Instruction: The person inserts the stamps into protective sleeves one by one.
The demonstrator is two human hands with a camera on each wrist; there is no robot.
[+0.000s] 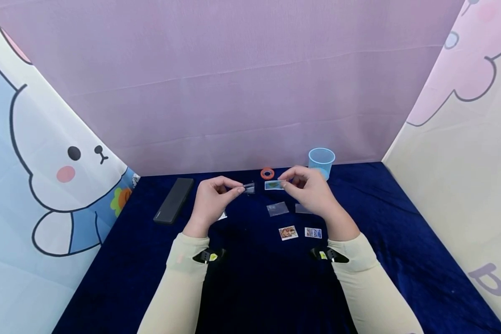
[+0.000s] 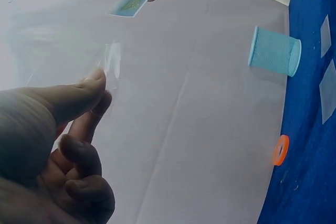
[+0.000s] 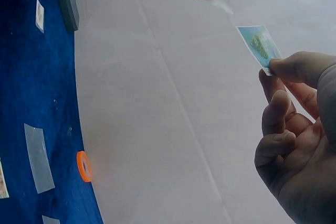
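Observation:
My left hand [image 1: 213,199] pinches a small clear plastic sleeve [image 2: 112,64] between thumb and index finger, above the dark blue cloth. Across from it, my right hand [image 1: 313,191] holds a stamp [image 3: 259,44] by one end between thumb and forefinger; a green shape on blue shows inside its white border. A gap separates stamp and sleeve. Below lie two more clear sleeves [image 1: 278,209], one partly covered by the right hand. Nearer to me are a brownish stamp [image 1: 288,233] and a bluish stamp [image 1: 313,233].
A long black case [image 1: 173,201] lies at the left. Toward the back are an orange ring-shaped roll [image 1: 267,173] and a light blue mesh cup [image 1: 322,157], partly behind the right hand. A white-edged piece [image 1: 223,215] shows beside the left hand. Cloth walls [image 1: 242,93] enclose the table.

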